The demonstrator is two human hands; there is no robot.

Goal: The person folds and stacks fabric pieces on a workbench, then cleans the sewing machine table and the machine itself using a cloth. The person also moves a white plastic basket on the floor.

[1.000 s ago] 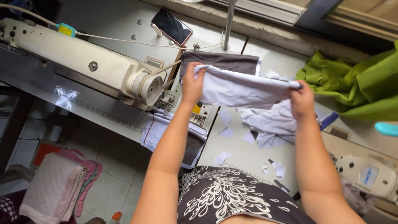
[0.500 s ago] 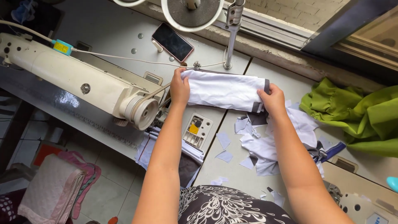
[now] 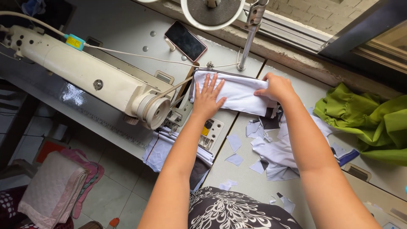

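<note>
The folded white cloth (image 3: 241,91) lies lengthwise left to right, left hand (image 3: 207,98) spread flat on it, right hand (image 3: 275,88) pinching its right end.

White folded cloth (image 3: 241,91), green fabric (image 3: 369,118), cream sewing machine (image 3: 89,76).

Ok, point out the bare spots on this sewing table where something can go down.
Free: the grey top behind the sewing machine, left of the phone; also the strip between the lamp pole and green cloth. Crowded: the white scraps by the right hand, and the folded white cloth under the left hand.
</note>
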